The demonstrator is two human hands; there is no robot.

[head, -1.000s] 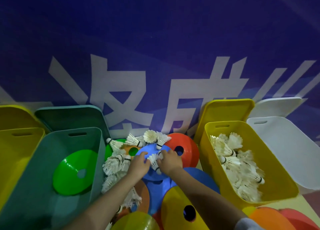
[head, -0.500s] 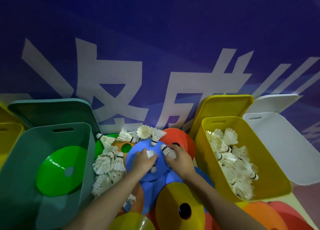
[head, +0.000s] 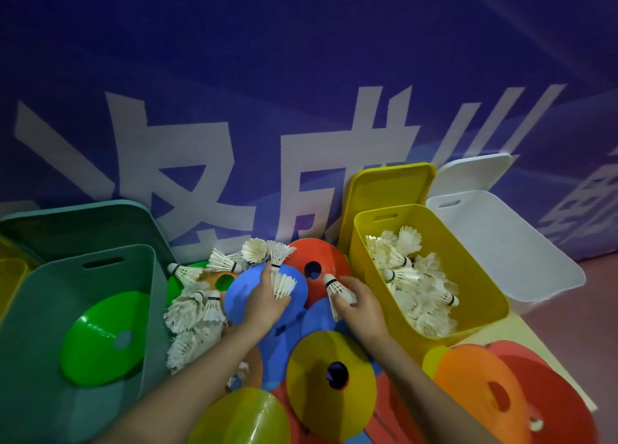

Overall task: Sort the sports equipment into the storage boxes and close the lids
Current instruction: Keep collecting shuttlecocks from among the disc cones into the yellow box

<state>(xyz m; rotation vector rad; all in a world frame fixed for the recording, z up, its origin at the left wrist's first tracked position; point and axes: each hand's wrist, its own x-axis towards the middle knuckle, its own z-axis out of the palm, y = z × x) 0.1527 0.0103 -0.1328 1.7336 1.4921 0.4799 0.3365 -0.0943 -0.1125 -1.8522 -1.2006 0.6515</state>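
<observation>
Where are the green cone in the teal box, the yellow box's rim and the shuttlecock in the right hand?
green cone [head: 100, 340], head view, its sloping side.
yellow box [head: 468, 253], head view, right rim.
shuttlecock [head: 337, 288], head view, its feathers.

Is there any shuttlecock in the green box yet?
No, the green box holds only a green cone; shuttlecocks fill the yellow box.

Left hand [head: 264, 305] grips a shuttlecock [head: 282, 285] over the blue cone [head: 240, 296]; right hand [head: 359, 305] grips another shuttlecock [head: 337, 288] beside the yellow box [head: 481, 290]. The box holds many shuttlecocks.
</observation>
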